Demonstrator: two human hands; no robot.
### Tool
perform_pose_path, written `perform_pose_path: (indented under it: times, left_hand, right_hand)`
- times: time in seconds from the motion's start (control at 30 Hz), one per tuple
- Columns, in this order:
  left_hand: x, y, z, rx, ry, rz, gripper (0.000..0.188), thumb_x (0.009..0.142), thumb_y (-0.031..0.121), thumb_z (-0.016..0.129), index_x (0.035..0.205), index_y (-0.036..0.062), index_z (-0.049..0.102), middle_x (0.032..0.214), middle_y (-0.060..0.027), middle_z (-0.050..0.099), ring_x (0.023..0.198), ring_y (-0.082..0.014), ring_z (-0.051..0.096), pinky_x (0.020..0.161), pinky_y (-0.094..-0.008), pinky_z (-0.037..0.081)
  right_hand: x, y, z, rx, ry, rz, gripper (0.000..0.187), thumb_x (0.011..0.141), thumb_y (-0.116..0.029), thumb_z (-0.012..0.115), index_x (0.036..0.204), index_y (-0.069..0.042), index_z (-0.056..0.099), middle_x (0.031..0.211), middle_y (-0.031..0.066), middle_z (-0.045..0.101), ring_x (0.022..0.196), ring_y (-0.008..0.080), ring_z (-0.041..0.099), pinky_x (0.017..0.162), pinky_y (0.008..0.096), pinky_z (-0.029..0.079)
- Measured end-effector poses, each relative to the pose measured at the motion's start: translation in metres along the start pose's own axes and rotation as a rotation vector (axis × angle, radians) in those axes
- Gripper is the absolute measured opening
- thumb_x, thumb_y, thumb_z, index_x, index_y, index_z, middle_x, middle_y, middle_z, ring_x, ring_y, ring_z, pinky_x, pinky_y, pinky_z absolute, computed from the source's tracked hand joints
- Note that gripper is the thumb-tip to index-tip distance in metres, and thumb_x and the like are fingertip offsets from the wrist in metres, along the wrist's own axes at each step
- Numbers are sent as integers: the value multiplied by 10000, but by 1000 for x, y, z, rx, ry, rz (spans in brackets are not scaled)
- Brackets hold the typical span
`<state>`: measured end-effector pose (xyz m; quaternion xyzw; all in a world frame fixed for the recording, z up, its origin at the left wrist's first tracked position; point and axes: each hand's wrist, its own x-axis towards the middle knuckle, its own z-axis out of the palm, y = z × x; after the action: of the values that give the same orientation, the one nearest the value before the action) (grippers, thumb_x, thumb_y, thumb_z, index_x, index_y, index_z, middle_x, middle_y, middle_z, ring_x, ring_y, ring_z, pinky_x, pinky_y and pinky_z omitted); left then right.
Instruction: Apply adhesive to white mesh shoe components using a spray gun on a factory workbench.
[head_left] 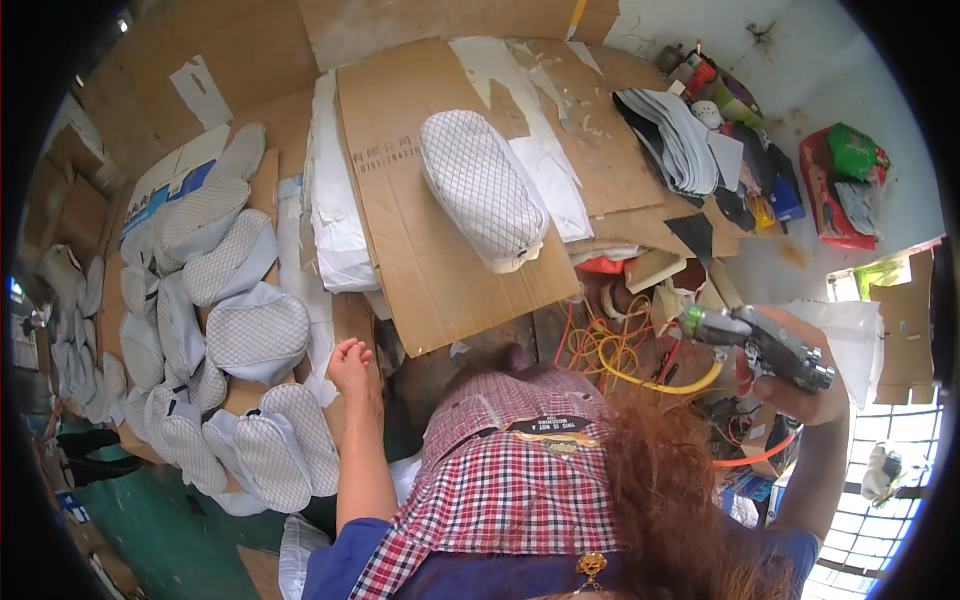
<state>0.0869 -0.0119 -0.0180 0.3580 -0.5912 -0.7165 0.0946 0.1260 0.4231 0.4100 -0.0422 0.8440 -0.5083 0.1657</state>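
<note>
Both hands are apart: the right hand (803, 398) wraps around a grey metal pistol-shaped tool with a green tip (757, 343), out to my right, while the left hand (351, 368) hangs near the table's left side, fingers loosely curled. I cannot tell whether the left pinches anything, nor whether the tool's trigger is squeezed.

Ahead of me, a long, rounded, whitish-grey quilted fabric cover (480, 185) lies diamond pattern up on a flat brown cardboard sheet (480, 312), touched by neither hand. I judge this to be a pause around a spraying step, if the tool is a spray gun; the next move probably calls for aiming the tip and steadying the cover with my free left hand, minding the hose.

Under the sheet, the table (625, 190) is lined with more cardboard and torn white paper. Toward its far right sits a fanned stack of grey, dark-edged flexible pieces (665, 135). Nearer, a thick yellow hose (690, 388) curves among thinner coiled lines. To my left, similar pale quilted covers (258, 335) lie heaped on cardboard. Rightward, a red plastic bag (822, 195) rests by a whitish wall (850, 75), and daylight comes through a barred window (905, 440).
</note>
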Motion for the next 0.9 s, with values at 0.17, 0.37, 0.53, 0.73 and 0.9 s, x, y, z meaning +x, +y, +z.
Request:
perform_pose_path:
  times: [0.17,0.37,0.53,0.73,0.9]
  left_hand:
    - [-10,-4,0,-46,28,-36,103,813,50,524,901,21,568,791,-58,609,596,-106,577,524,-186,445]
    - [-21,12,24,-36,55,-84,114,772,37,564,885,31,580,780,-50,597,601,-100,555,525,-193,428]
    - [-44,13,111,-67,-146,-142,199,704,41,607,901,27,582,724,-20,556,616,-92,515,529,-207,400]
    - [-70,36,226,-359,-386,-415,316,743,139,613,1029,37,524,826,-58,577,682,-164,544,578,-272,424]
    - [-64,36,262,-482,-239,-546,236,762,159,607,965,65,534,820,-50,563,682,-195,541,606,-322,431]
  right_hand:
    - [7,-3,-7,-39,177,23,607,695,-134,683,1224,8,421,812,34,558,703,98,521,639,232,433]
    - [-2,11,-22,-42,20,61,597,667,-114,699,1198,4,453,814,35,564,715,99,525,651,230,436]
    - [36,17,-20,115,95,-52,590,702,-112,654,1224,17,412,823,65,563,705,133,549,627,262,459]
    - [45,34,-59,47,79,-81,580,721,-154,657,1223,6,415,803,60,558,699,126,546,619,248,459]
    - [71,48,-73,89,-69,-138,583,694,-39,676,1217,7,423,801,45,551,710,103,536,630,235,457]
